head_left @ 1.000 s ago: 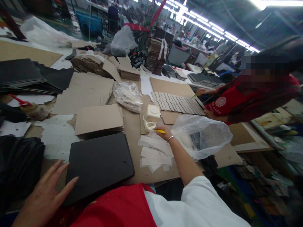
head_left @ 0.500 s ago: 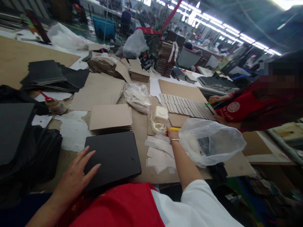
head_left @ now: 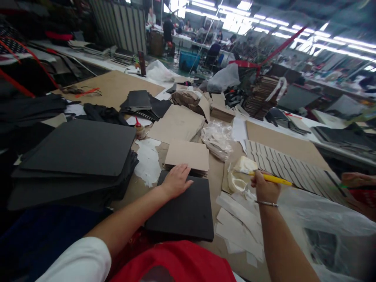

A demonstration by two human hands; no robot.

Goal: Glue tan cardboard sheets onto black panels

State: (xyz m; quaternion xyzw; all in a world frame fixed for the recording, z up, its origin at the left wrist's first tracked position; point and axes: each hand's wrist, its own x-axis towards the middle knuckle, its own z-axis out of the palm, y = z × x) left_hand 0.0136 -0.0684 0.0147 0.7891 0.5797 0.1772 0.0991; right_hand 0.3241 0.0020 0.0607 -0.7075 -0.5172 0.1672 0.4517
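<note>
Control likely improves if the right hand point(head_left: 267, 190), gripping the yellow tool point(head_left: 277, 179) at four o'clock, works lightly, the open left hand point(head_left: 177, 181) steadying the black board point(head_left: 189, 213).

Brown-topped table point(head_left: 216, 172), black boards point(head_left: 188, 215), tan cardboard pile point(head_left: 188, 154), white strips point(head_left: 238, 227)

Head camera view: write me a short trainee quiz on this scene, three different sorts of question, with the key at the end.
1. Multiple choice. What does the right hand hold? A) a hammer; B) a yellow tool; C) a paper cup.
2. True or false: the small bottle has a red tip.
3. Fill in the blank: the left hand lies over a ____ board.

Key: 1: B. 2: true. 3: black.
</note>
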